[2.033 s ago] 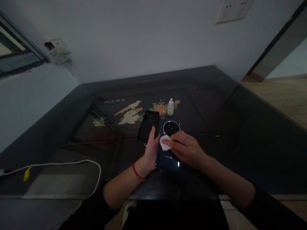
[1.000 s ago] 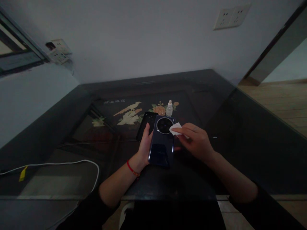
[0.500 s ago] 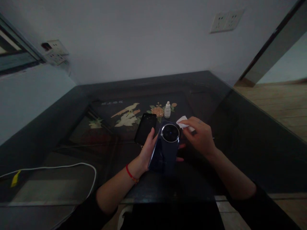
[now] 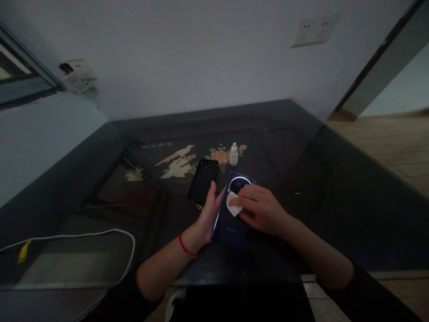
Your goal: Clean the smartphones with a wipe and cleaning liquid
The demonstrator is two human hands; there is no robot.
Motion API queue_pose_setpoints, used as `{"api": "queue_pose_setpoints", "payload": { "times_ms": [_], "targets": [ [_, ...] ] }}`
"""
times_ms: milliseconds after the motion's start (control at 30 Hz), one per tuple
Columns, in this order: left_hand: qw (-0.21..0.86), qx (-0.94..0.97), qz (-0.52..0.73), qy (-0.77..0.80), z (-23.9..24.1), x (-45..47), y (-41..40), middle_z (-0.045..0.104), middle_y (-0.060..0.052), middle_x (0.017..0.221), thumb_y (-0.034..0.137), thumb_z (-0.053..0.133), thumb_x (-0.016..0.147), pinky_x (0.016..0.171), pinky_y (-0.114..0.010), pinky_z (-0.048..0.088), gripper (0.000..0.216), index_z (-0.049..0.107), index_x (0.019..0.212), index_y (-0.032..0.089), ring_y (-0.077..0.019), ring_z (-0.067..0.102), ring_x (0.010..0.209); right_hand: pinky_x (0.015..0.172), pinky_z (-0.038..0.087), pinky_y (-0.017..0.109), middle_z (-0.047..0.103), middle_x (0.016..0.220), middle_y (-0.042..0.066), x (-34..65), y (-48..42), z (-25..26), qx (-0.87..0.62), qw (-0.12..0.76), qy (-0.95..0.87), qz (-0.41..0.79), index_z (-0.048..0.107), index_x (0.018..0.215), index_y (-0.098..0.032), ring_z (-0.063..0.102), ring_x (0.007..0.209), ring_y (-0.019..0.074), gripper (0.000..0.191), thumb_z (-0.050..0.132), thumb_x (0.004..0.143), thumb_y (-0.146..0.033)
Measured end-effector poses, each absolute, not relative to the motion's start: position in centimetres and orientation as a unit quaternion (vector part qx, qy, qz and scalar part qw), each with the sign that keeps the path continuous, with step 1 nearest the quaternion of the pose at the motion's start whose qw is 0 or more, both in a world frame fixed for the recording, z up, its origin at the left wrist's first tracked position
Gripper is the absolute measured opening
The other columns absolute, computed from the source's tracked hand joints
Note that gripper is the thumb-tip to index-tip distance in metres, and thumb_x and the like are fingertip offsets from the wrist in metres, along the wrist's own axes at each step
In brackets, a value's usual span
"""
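Note:
A dark blue smartphone (image 4: 229, 230) lies back side up in my left hand (image 4: 208, 213), whose thumb shows along its left edge while the other fingers are hidden beneath. My right hand (image 4: 263, 206) is closed on a folded white tissue (image 4: 233, 205) and presses it against the phone's back, just below the round camera ring, partly covering that ring. Left of the phone, a black phone case (image 4: 203, 179) rests on the table. Behind the phone stands a small white dropper bottle (image 4: 233, 154), upright with its cap on.
The dark glossy table (image 4: 335, 223) bears a bird-and-flower picture (image 4: 177, 166). A white cable (image 4: 83, 233) with a yellow tag (image 4: 23, 252) loops across the left front. The wall (image 4: 187, 58) rises behind, with sockets (image 4: 315, 30) at upper right.
My right hand has moved left and down, bringing the tissue from the phone's upper right corner onto its back. The phone has shifted slightly toward me in my left hand.

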State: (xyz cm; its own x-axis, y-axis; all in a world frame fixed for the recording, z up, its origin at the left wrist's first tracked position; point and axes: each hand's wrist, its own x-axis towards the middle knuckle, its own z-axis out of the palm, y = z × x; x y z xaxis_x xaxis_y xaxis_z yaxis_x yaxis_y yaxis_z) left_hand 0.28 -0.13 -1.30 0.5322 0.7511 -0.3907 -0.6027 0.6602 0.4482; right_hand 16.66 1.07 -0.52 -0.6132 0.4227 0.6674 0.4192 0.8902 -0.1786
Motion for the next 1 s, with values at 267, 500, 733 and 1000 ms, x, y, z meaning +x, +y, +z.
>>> {"api": "queue_pose_setpoints", "payload": {
  "times_ms": [267, 500, 733, 1000],
  "targets": [
    [0.885, 0.11, 0.401, 0.209, -0.4, -0.8, 0.4, 0.067, -0.014, 0.116, 0.067, 0.019, 0.09, 0.096, -0.055, 0.042, 0.073, 0.046, 0.138, 0.02, -0.031, 0.063, 0.106, 0.065, 0.046, 0.03, 0.06, 0.073, 0.004, 18.4, 2.5, -0.3, -0.353, 0.418, -0.837, 0.011, 0.062, 0.081, -0.017, 0.057, 0.07, 0.0175, 0.011, 0.052, 0.08, -0.011],
    [0.906, 0.176, 0.336, 0.187, -1.4, 0.0, -0.4, 0.054, -0.013, 0.137, 0.063, 0.022, 0.092, 0.094, -0.063, 0.039, 0.063, 0.039, 0.142, 0.029, -0.0349, 0.059, 0.113, 0.071, 0.047, 0.031, 0.063, 0.081, 0.004, 18.7, 3.0, -0.3, -0.418, 0.437, -0.796, 0.027, 0.064, 0.091, -0.02, 0.06, 0.078, 0.0183, 0.022, 0.048, 0.082, -0.008],
    [0.903, 0.18, 0.325, 0.218, -2.1, 0.7, -1.0, 0.067, -0.013, 0.114, 0.06, 0.028, 0.093, 0.088, -0.057, 0.046, 0.061, 0.041, 0.141, 0.025, -0.0288, 0.067, 0.095, 0.069, 0.047, 0.029, 0.062, 0.08, 0.005, 17.6, 1.7, -0.2, -0.31, 0.411, -0.857, 0.005, 0.064, 0.095, -0.018, 0.058, 0.076, 0.0173, 0.019, 0.05, 0.085, -0.01],
    [0.867, 0.133, 0.39, 0.279, -1.0, 0.2, -0.3, 0.069, -0.013, 0.107, 0.058, 0.027, 0.094, 0.092, -0.042, 0.047, 0.062, 0.049, 0.134, 0.016, -0.0254, 0.067, 0.095, 0.062, 0.043, 0.028, 0.059, 0.07, 0.003, 17.1, 1.2, -0.3, -0.245, 0.397, -0.884, -0.001, 0.062, 0.08, -0.017, 0.052, 0.065, 0.0151, 0.012, 0.051, 0.084, -0.015]
  ]
}}
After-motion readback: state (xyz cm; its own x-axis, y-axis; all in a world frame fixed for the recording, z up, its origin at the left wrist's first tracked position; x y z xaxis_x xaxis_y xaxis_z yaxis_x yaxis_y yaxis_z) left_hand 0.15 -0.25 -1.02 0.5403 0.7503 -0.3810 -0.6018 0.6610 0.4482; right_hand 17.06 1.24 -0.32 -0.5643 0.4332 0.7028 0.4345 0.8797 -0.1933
